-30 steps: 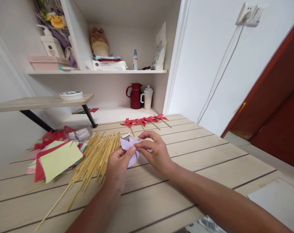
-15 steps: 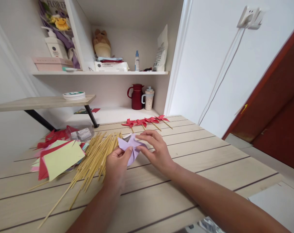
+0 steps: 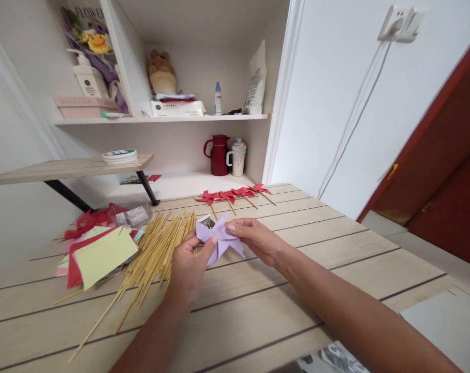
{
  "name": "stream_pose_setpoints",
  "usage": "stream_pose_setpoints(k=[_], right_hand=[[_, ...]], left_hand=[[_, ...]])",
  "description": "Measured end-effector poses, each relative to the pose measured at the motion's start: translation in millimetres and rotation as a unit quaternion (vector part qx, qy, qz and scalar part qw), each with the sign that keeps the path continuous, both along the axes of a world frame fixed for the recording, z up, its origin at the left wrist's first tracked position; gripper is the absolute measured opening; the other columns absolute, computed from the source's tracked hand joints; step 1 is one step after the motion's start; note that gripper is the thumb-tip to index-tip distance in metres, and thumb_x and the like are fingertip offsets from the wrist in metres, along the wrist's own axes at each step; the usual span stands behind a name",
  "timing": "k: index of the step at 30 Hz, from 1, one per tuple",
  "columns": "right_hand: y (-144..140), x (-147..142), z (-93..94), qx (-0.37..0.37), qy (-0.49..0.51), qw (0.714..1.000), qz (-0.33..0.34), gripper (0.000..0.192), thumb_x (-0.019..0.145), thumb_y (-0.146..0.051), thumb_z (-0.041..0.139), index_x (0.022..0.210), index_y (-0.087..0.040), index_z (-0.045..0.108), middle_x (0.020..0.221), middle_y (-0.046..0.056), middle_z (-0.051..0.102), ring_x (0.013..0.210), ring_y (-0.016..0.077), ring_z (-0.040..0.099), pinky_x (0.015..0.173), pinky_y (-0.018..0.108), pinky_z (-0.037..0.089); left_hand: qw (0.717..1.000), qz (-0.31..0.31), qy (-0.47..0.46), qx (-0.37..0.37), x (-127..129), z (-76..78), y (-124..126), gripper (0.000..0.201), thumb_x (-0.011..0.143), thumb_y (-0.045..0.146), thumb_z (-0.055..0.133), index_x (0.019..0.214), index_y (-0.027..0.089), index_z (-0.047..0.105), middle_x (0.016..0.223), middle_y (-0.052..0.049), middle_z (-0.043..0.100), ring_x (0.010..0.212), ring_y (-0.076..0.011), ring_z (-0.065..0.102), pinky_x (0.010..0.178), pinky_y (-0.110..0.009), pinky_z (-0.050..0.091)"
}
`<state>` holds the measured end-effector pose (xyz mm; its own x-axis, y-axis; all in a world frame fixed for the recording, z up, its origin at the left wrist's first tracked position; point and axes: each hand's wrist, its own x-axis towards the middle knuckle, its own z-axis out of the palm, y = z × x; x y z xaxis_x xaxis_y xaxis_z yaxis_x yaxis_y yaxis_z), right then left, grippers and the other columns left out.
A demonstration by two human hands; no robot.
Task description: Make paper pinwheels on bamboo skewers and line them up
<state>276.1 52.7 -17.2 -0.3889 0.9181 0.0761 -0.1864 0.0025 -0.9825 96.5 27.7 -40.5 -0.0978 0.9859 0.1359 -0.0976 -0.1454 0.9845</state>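
Note:
A purple paper pinwheel (image 3: 220, 239) is held between my two hands above the table. My left hand (image 3: 192, 259) grips its left side, the thumb pressed near the pinwheel's middle. On its right side, my right hand (image 3: 254, 237) pinches one of the folded blades with thumb and fingers. Just behind the pinwheel sits a small open box (image 3: 207, 221) with shiny metal bits inside, partly covered by the paper. To the left of my left hand lies a loose heap of thin wooden sticks (image 3: 153, 254).
Several red pinwheels on sticks (image 3: 243, 192) lie in a row at the table's back. Coloured paper sheets (image 3: 103, 256) are piled on the left, beside a clear plastic box (image 3: 136, 213). A red jug (image 3: 220, 155) and a cup (image 3: 238, 158) stand beneath the shelf.
The pinwheel has shifted slightly right and its front faces me more. My right hand's fingers have closed onto a blade. More of the small box's contents now shows.

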Motion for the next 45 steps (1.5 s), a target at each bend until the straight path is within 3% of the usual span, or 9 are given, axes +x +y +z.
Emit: stream_pose_setpoints(k=[7, 12, 16, 20, 26, 30, 35, 38, 45], right_hand=[[-1.8, 2.3, 2.8, 0.013, -0.01, 1.0, -0.013, 0.027, 0.063, -0.038, 0.085, 0.069, -0.017, 0.071, 0.072, -0.001, 0.067, 0.074, 0.014, 0.058, 0.081, 0.029, 0.039], [-4.5, 1.5, 3.5, 0.003, -0.027, 1.0, 0.001, 0.029, 0.064, -0.04, 0.085, 0.071, -0.016, 0.07, 0.07, -0.001, 0.067, 0.066, 0.0122, 0.056, 0.067, 0.026, 0.039], [-4.5, -0.6, 1.8, -0.016, -0.03, 0.999, -0.029, 0.029, 0.059, -0.033, 0.087, 0.065, -0.016, 0.064, 0.065, -0.002, 0.064, 0.061, 0.0111, 0.054, 0.061, 0.025, 0.037], [-4.1, -3.8, -0.9, -0.017, -0.041, 0.998, -0.053, 0.031, 0.058, -0.033, 0.087, 0.06, -0.017, 0.061, 0.061, -0.003, 0.062, 0.058, 0.0117, 0.053, 0.06, 0.027, 0.037], [-2.7, -10.5, -10.2, 0.012, -0.045, 0.992, -0.113, 0.031, 0.058, -0.035, 0.086, 0.061, -0.018, 0.06, 0.063, -0.002, 0.062, 0.061, 0.0124, 0.052, 0.061, 0.028, 0.037], [-3.2, -12.7, -12.3, 0.041, -0.058, 0.989, -0.126, 0.029, 0.061, -0.036, 0.083, 0.063, -0.018, 0.06, 0.063, -0.002, 0.06, 0.06, 0.0118, 0.05, 0.061, 0.027, 0.036], [-4.4, -13.6, -10.8, 0.072, -0.061, 0.986, -0.137, 0.027, 0.066, -0.038, 0.08, 0.067, -0.017, 0.062, 0.065, -0.002, 0.06, 0.061, 0.012, 0.05, 0.062, 0.027, 0.037], [-4.9, -14.1, -10.5, 0.077, -0.066, 0.983, -0.151, 0.03, 0.067, -0.042, 0.08, 0.068, -0.018, 0.062, 0.064, -0.002, 0.059, 0.06, 0.0124, 0.049, 0.061, 0.028, 0.037], [-7.7, -14.4, -11.5, 0.107, -0.079, 0.981, -0.144, 0.03, 0.07, -0.042, 0.079, 0.067, -0.018, 0.061, 0.067, -0.002, 0.059, 0.063, 0.0127, 0.05, 0.065, 0.028, 0.038]], left_hand=[[0.999, 0.007, 0.038, 0.013, 1.4, 1.5, 0.8, 0.031, 0.068, 0.04, 0.079, 0.089, 0.017, 0.079, 0.097, -0.009, 0.075, 0.094, -0.0243, 0.068, 0.081, -0.03, 0.05], [0.996, 0.018, 0.083, 0.034, 1.8, 4.1, -0.3, 0.027, 0.071, 0.039, 0.077, 0.088, 0.018, 0.079, 0.095, -0.008, 0.075, 0.093, -0.0238, 0.068, 0.079, -0.029, 0.05], [0.992, 0.015, 0.109, 0.058, 2.2, 5.3, -1.3, 0.024, 0.073, 0.036, 0.074, 0.091, 0.02, 0.079, 0.101, -0.008, 0.075, 0.096, -0.0241, 0.066, 0.082, -0.03, 0.049], [0.995, 0.01, 0.078, 0.052, 5.2, 8.3, -2.8, 0.021, 0.07, 0.033, 0.076, 0.087, 0.02, 0.079, 0.104, -0.007, 0.074, 0.098, -0.0244, 0.066, 0.083, -0.029, 0.049], [0.99, 0.05, 0.115, 0.069, 5.8, 1.4, 1.9, 0.02, 0.072, 0.034, 0.074, 0.085, 0.02, 0.079, 0.102, -0.007, 0.073, 0.096, -0.0232, 0.065, 0.085, -0.03, 0.048], [0.995, 0.038, 0.084, 0.039, 7.4, -2.3, 3.7, 0.028, 0.072, 0.038, 0.074, 0.092, 0.019, 0.077, 0.099, -0.008, 0.074, 0.092, -0.0225, 0.066, 0.081, -0.031, 0.049], [0.999, -0.03, -0.014, -0.019, 12.2, 8.7, -2.2, 0.039, 0.07, 0.042, 0.077, 0.098, 0.016, 0.074, 0.093, -0.008, 0.075, 0.089, -0.0227, 0.068, 0.084, -0.033, 0.05], [0.998, -0.06, -0.012, -0.019, 11.1, 10.8, -3.0, 0.043, 0.07, 0.043, 0.078, 0.105, 0.017, 0.073, 0.095, -0.008, 0.075, 0.092, -0.023, 0.068, 0.087, -0.034, 0.049], [0.999, -0.028, 0.019, -0.003, 6.4, 5.6, 1.1, 0.039, 0.067, 0.04, 0.08, 0.099, 0.018, 0.076, 0.097, -0.008, 0.076, 0.093, -0.0228, 0.068, 0.087, -0.033, 0.049]])
